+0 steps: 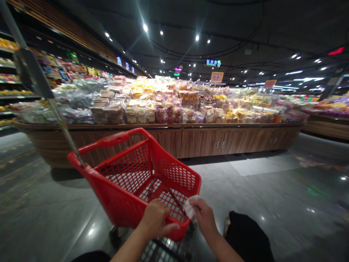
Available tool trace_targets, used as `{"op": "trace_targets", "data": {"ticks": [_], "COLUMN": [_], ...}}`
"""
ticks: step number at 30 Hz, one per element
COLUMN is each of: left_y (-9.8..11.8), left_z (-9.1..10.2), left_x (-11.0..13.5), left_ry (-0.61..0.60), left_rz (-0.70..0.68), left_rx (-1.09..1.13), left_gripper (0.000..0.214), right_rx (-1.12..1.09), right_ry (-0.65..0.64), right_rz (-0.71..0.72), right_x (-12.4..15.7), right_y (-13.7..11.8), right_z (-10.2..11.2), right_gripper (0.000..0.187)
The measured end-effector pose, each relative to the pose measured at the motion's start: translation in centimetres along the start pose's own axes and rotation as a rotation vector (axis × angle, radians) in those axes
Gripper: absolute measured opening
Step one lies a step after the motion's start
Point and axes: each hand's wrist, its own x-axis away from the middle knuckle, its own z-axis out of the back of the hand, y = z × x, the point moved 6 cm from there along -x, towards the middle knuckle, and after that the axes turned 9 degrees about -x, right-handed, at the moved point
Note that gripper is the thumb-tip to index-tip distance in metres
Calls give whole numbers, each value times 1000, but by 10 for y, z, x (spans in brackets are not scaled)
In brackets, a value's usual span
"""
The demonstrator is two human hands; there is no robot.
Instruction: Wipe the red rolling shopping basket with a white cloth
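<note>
One red basket (pixel 114 198), two hands (pixel 156 218) (pixel 205 218), one white paper (pixel 188 210)

Supermarket aisle, dim. Ceiling (pixel 245 22) black, small spotlights (pixel 145 27) scattered, strip lights far right. Floor (pixel 272 203) is grey glossy tile with light glare on it. Centre: long wood-panelled island (pixel 207 140), curved at its left end, piled with bagged baked goods (pixel 163 105). Yellow price sign (pixel 217 76) above it, green lit sign (pixel 213 62) behind. Left wall: stocked shelves (pixel 11 72) under wood slats. Second wooden island (pixel 327 127) far right. Red light (pixel 336 51) top right.
</note>
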Motion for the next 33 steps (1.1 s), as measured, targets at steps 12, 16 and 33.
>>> {"op": "trace_targets", "data": {"ticks": [12,16,33], "left_y": [-5,-13,-34], "left_z": [1,-1,24], "left_x": [9,14,29], "left_ry": [67,72,91], "left_rz": [-102,-114,-1], "left_rx": [28,43,96], "left_gripper": [62,72,23], "right_rx": [33,65,82], "right_ry": [-29,-57,-321], "right_rz": [98,160,265], "right_x": [-47,-46,41], "right_y": [32,31,-58], "right_z": [32,27,-67], "right_gripper": [23,22,42]}}
